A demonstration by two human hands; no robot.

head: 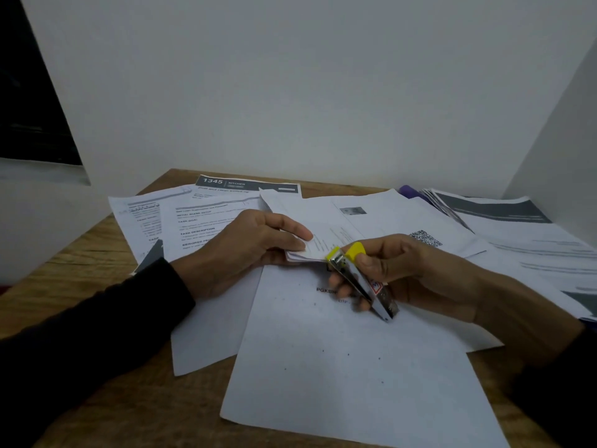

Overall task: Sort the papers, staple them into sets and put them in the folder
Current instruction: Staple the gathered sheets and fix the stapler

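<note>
**Stapling a Set: Corner Held at the Stapler Mouth**

Nearest the camera lies a loose white sheet [355, 367], face up on the desk [80, 270] with faint print near its top edge. It sits under both hands and serves as a working surface.

Above it, the left hand [245, 250] pinches a thin set of papers [310, 250] between thumb and fingers, close to one corner. This grip appears meant to keep the edges aligned and the corner raised off the desk.

The right hand [410, 273] is curled round a stapler [361, 282], thumb on top, fingers below. The stapler has a yellow front and a shiny metal body, and its mouth meets the corner of the set. Whether the arm is pressed down cannot be told.

More printed papers [206, 215] fan across the far half of the desk, overlapping. At the far right, a purple edge [407, 191] shows beneath a stack; it may be the folder.
</note>
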